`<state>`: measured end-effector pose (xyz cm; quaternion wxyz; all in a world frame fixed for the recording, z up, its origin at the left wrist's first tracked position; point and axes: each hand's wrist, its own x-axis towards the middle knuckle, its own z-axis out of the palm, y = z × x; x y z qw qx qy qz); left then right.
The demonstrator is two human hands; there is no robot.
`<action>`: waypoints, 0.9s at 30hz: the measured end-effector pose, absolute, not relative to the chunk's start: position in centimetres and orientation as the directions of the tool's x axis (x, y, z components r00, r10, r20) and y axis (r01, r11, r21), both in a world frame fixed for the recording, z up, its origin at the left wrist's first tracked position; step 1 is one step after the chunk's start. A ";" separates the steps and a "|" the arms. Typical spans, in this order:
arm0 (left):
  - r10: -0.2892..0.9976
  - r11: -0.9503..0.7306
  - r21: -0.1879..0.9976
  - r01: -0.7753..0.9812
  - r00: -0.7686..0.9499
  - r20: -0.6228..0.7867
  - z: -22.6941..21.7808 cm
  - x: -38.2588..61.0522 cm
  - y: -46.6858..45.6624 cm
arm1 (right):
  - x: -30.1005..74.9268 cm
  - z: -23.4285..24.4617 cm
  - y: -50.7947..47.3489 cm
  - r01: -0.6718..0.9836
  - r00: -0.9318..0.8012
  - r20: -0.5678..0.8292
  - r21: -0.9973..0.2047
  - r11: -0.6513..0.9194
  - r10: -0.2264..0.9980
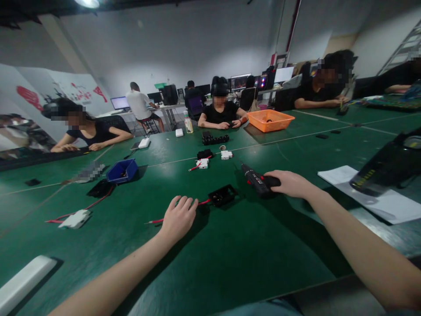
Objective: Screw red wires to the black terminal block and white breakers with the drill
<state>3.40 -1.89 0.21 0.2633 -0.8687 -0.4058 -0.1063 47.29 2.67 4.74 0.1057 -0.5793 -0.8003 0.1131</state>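
My right hand point(289, 183) is wrapped round the rear of a black cordless screwdriver point(258, 182) with red accents, its bit pointing away and to the left above the table. My left hand point(180, 214) is closed over a red cable point(204, 202) whose bare end shows on the hand's near left side. This cable runs into a small open black box point(222, 196), which lies between my two hands and has small metal parts inside. My left fingertips are hidden beneath the hand.
Beyond the box sit white connector blocks point(203, 163) and black parts point(215, 139). A blue bin point(122, 171) and a wired white block point(76, 219) lie left. Right are paper sheets point(391, 204) under a dark container point(384, 162). Across the table, an orange basket point(271, 120) stands near seated co-workers.
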 end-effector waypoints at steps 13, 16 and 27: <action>0.395 -0.756 -0.354 0.550 0.816 0.422 0.5 3.7 -3.4 | 43.7 3.4 1.6 0.870 -0.359 0.346 -0.211 0.445 0.867; 0.352 -0.899 -0.155 0.408 0.888 0.296 0.2 4.4 -4.4 | 41.4 4.6 0.1 0.788 -0.340 0.470 -0.331 0.520 0.815; 0.465 -0.885 0.103 0.454 0.873 0.145 -0.3 3.9 -3.2 | 33.7 1.2 -3.5 0.419 -0.822 0.288 -0.278 0.865 0.491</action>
